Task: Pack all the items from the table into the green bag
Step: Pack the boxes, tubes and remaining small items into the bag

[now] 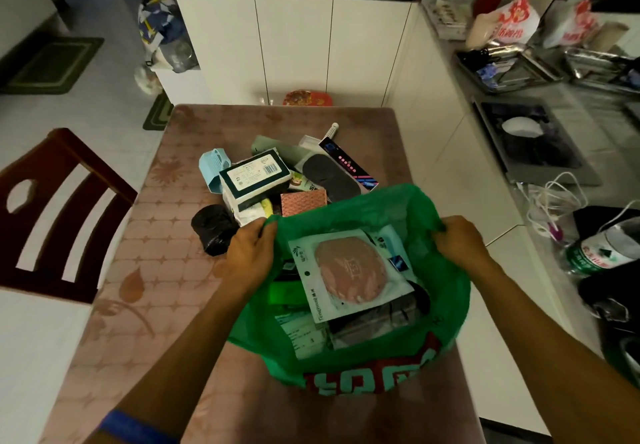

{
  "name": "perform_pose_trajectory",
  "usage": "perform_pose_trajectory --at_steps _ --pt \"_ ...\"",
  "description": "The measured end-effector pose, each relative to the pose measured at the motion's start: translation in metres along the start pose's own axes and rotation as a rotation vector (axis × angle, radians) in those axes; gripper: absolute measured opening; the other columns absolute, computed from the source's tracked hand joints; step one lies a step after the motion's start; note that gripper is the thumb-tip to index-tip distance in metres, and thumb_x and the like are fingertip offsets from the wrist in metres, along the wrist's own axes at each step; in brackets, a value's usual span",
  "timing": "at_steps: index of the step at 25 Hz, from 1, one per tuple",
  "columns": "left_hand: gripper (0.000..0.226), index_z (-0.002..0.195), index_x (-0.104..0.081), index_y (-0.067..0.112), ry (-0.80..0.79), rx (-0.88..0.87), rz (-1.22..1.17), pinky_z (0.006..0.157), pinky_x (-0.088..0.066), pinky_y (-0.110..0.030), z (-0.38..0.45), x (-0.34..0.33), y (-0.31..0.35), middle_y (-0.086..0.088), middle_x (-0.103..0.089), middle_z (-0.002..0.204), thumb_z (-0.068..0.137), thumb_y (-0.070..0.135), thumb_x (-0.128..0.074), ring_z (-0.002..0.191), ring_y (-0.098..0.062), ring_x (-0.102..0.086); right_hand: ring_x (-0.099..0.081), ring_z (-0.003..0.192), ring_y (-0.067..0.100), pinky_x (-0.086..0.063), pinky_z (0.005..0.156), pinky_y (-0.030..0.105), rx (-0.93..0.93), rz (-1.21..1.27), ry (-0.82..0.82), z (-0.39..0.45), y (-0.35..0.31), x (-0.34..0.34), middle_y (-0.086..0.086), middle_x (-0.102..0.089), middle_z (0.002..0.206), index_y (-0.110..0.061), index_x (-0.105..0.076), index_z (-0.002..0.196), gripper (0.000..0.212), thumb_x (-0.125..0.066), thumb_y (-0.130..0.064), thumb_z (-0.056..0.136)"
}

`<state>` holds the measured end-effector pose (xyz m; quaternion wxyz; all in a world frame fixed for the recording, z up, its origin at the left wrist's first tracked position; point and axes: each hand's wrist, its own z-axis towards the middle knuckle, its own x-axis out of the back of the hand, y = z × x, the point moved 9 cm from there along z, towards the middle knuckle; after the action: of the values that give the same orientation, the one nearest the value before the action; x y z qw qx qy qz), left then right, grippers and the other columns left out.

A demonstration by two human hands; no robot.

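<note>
from the head camera, the person stands at the table (145,270) and holds the green bag (346,350) open at its near right part. the left hand (249,253) pinches the left rim of the bag, and the right hand (457,239) is clenched on the right rim. inside already lies a flat packet with a pink disc (349,274), over some darker things. beyond the bag a pile is still on the table: a dark box with a label (254,175), a black roll (212,223), a long tube (346,163). i think packing is partly done; next, one hand must let go of the rim and take something from the pile.
</note>
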<state>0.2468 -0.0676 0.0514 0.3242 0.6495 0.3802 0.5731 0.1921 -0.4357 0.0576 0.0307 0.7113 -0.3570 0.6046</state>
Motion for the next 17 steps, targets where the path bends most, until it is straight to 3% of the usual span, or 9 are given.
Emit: perform_pose_trajectory --at_steps 1,3,5,7,9,12,14,17 --pt "0.038 0.077 -0.057 0.005 0.009 0.053 -0.153 0.063 -0.052 -0.051 -0.001 0.000 0.008 -0.022 -0.062 0.074 0.095 0.035 -0.043 0.063 -0.028 -0.059 -0.065 0.085 0.033 -0.052 0.081 0.047 -0.024 0.272 -0.047 -0.009 -0.004 -0.002 0.024 -0.069 0.100 -0.011 -0.064 0.092 0.013 -0.051 -0.013 0.091" --pt "0.036 0.070 -0.055 0.008 0.046 0.066 -0.368 0.056 -0.049 -0.040 0.000 0.012 0.032 -0.018 -0.058 0.067 0.097 0.029 -0.045 0.059 -0.023 -0.053 -0.065 0.077 0.030 -0.055 0.073 0.045 -0.059 0.660 0.007 -0.035 -0.019 0.014 0.021 -0.070 0.092 -0.012 -0.066 0.085 0.022 -0.046 -0.008 0.092" --pt "0.041 0.068 -0.053 0.006 0.024 -0.007 -0.378 0.052 -0.046 -0.041 -0.001 0.032 0.055 -0.022 -0.055 0.064 0.095 0.037 -0.047 0.054 -0.028 -0.050 -0.066 0.072 0.025 -0.055 0.066 0.036 -0.027 0.897 0.075 -0.062 -0.029 0.043 0.011 -0.071 0.081 -0.014 -0.068 0.082 0.025 -0.045 -0.009 0.093" --pt "0.050 0.081 -0.056 -0.004 -0.038 -0.053 -0.282 0.055 -0.050 -0.050 -0.004 0.054 0.061 -0.031 -0.060 0.074 0.093 0.044 -0.048 0.057 -0.040 -0.053 -0.069 0.066 0.019 -0.056 0.060 0.029 -0.009 1.059 0.093 -0.084 -0.027 0.063 0.003 -0.074 0.073 -0.015 -0.069 0.080 0.025 -0.047 -0.012 0.093" --pt "0.047 0.085 -0.059 -0.004 -0.070 -0.077 -0.023 0.058 -0.052 -0.047 -0.006 0.066 0.058 -0.030 -0.061 0.077 0.096 0.040 -0.046 0.060 -0.043 -0.055 -0.069 0.066 0.021 -0.057 0.061 0.031 -0.072 1.053 0.053 -0.090 -0.013 0.055 0.005 -0.074 0.073 -0.014 -0.068 0.080 0.023 -0.049 -0.014 0.093" --pt "0.035 0.069 -0.057 0.015 -0.157 -0.177 0.303 0.051 -0.044 -0.030 -0.013 0.039 0.060 -0.010 -0.058 0.064 0.097 0.032 -0.045 0.057 -0.024 -0.056 -0.067 0.077 0.029 -0.055 0.074 0.040 -0.223 0.823 -0.034 -0.086 0.023 0.015 0.021 -0.071 0.093 -0.010 -0.066 0.082 0.022 -0.047 -0.011 0.093" --pt "0.033 0.065 -0.053 0.021 -0.188 -0.246 0.399 0.055 -0.044 -0.031 -0.018 0.010 0.060 -0.003 -0.055 0.063 0.096 0.032 -0.048 0.060 -0.023 -0.055 -0.065 0.078 0.029 -0.055 0.073 0.038 -0.286 0.702 -0.053 -0.082 0.049 0.004 0.022 -0.069 0.097 -0.011 -0.065 0.084 0.021 -0.046 -0.010 0.094" --pt "0.028 0.078 -0.061 0.014 -0.184 -0.333 0.466 0.061 -0.048 -0.036 -0.019 -0.016 0.061 -0.006 -0.059 0.070 0.094 0.033 -0.049 0.067 -0.026 -0.058 -0.060 0.074 0.024 -0.049 0.063 0.030 -0.264 0.505 -0.053 -0.076 0.069 0.014 0.019 -0.068 0.099 -0.010 -0.063 0.098 0.017 -0.047 -0.010 0.093"
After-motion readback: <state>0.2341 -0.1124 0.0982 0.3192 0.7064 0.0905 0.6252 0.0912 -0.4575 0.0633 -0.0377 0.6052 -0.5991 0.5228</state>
